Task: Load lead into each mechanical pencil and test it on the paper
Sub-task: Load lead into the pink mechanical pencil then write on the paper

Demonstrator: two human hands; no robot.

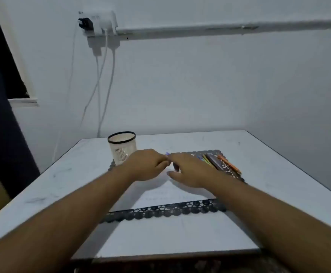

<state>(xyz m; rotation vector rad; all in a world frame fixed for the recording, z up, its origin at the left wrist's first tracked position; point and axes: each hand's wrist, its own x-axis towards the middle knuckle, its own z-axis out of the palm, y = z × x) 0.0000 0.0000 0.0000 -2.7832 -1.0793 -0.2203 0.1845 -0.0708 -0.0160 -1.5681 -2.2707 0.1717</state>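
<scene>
Cup (122,147): stood left on the desk (66,180).
Left hand (146,164): fingers curled, apparently pinching a purple pencil (167,154).
Right hand (188,170): spread above the paper (160,196).
Pencils (220,162): lay right, on the mat (160,211).

We're seeing a mat (160,210) lying mid-worktop (52,184), paper (166,194) sitting on it. Cup (122,147) standing at the mat's far-left corner, pencils (218,161) lying at its far-right. Wall socket (99,23) hanging behind, cables (109,75) dropping behind the worktop.
</scene>
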